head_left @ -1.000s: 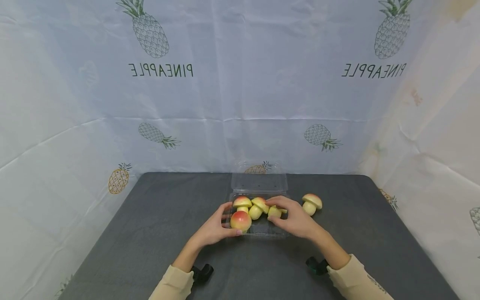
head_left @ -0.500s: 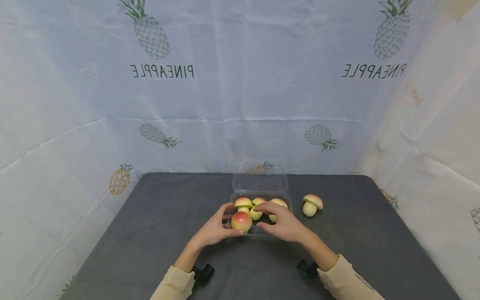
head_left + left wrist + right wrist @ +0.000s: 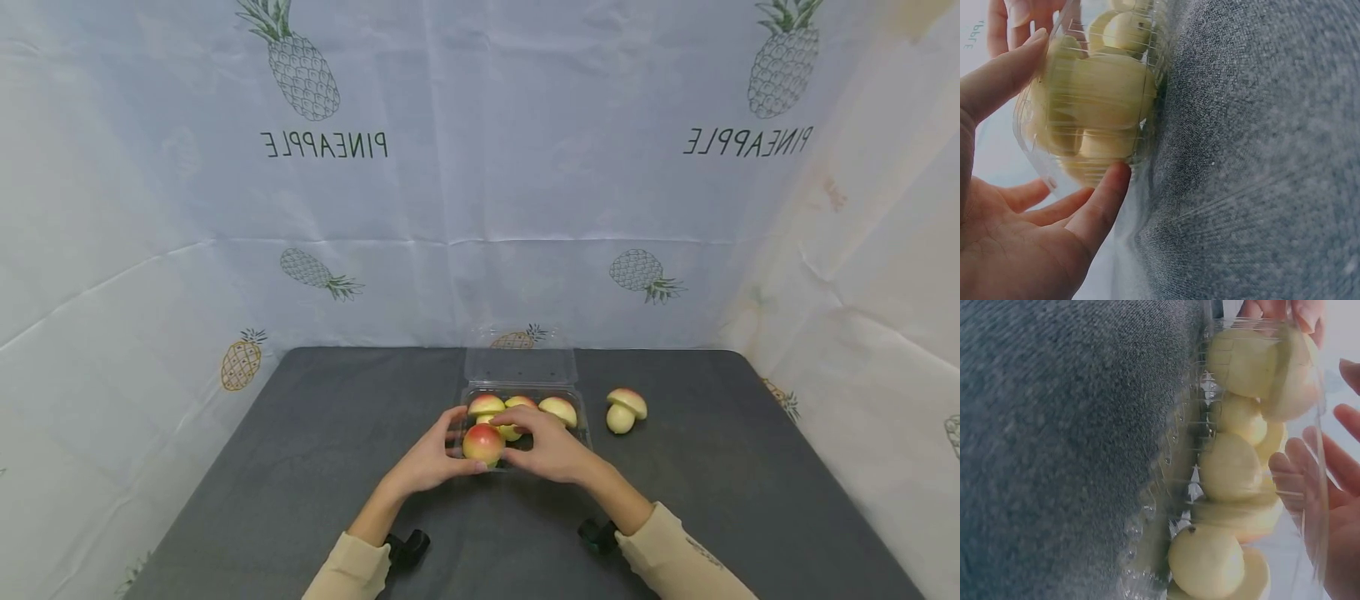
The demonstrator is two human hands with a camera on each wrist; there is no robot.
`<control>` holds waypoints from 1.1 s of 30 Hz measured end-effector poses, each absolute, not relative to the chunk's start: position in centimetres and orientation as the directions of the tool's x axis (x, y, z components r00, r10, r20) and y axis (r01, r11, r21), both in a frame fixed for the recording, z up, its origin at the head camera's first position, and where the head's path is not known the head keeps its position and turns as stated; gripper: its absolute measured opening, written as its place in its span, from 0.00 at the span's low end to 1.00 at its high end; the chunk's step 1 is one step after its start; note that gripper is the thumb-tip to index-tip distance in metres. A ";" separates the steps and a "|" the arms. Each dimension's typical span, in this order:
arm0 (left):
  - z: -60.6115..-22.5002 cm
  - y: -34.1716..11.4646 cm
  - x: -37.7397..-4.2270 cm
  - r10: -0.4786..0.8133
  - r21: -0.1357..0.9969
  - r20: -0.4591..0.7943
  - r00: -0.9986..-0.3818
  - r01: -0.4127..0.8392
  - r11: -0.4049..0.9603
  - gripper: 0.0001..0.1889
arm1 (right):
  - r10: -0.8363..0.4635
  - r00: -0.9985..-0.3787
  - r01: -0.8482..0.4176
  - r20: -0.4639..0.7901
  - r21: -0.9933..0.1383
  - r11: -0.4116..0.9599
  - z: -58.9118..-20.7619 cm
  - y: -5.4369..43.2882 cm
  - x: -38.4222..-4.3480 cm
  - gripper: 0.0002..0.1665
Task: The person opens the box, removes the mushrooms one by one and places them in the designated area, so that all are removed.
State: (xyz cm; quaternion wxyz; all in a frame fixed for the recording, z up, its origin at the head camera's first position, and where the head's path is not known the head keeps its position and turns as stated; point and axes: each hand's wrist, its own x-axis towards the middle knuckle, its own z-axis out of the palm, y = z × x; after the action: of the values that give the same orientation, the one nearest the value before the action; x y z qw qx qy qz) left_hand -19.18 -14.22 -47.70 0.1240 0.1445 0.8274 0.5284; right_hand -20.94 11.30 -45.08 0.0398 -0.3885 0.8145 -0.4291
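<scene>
My left hand (image 3: 431, 457) grips the left front corner of a clear plastic clamshell box (image 3: 587, 425), thumb at the front rim and fingers along the side. Inside lie several toy mushrooms with yellow stems and red-yellow caps: a front one (image 3: 483, 445), a back left one (image 3: 486, 404), a right one (image 3: 558, 411) and a middle one partly hidden by my right hand (image 3: 550, 450). My right hand hovers over the box close to the front mushroom, fingers loosely bent, apparently holding nothing. In the left wrist view, the left fingers (image 3: 1107, 200) touch the box wall.
One more toy mushroom (image 3: 626, 411) lies on the dark grey table (image 3: 697, 467), right of the box. The clear lid (image 3: 521, 367) stands raised at the back. A white pineapple-print cloth (image 3: 480, 183) hangs behind the table and on both sides.
My right hand has let go of the mushroom at the box's right side and moved left toward the front mushroom. The left hand stays on the box.
</scene>
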 end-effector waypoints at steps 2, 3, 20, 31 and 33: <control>-47.7 -14.2 -19.2 0.371 0.911 -0.051 -0.927 0.109 0.398 0.53 | -0.674 -0.691 -0.595 0.261 -0.735 0.325 -45.2 11.2 -21.1 0.26; -47.6 -14.2 -19.2 0.372 0.911 -0.050 -0.927 0.109 0.397 0.53 | -0.677 -0.690 -0.592 0.255 -0.738 0.325 -45.3 11.1 -21.1 0.26; -47.7 -14.3 -19.1 0.382 0.915 -0.055 -0.922 0.106 0.389 0.52 | -0.727 -0.658 -0.564 0.199 -0.770 0.300 -46.1 9.9 -21.8 0.29; -47.7 -14.2 -19.2 0.372 0.911 -0.053 -0.927 0.107 0.398 0.52 | -0.724 -0.666 -0.569 0.181 -0.750 0.336 -46.1 9.7 -22.1 0.31; -47.7 -14.2 -19.2 0.372 0.911 -0.056 -0.927 0.105 0.398 0.52 | -0.718 -0.671 -0.574 0.187 -0.744 0.343 -46.1 9.8 -22.1 0.31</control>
State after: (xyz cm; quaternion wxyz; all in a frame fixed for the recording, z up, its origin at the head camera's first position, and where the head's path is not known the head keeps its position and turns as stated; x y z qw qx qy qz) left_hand -19.23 -14.17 -47.70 0.1259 0.1441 0.8266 0.5292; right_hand -22.07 9.82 -46.11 0.0870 -0.3963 0.8147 -0.4142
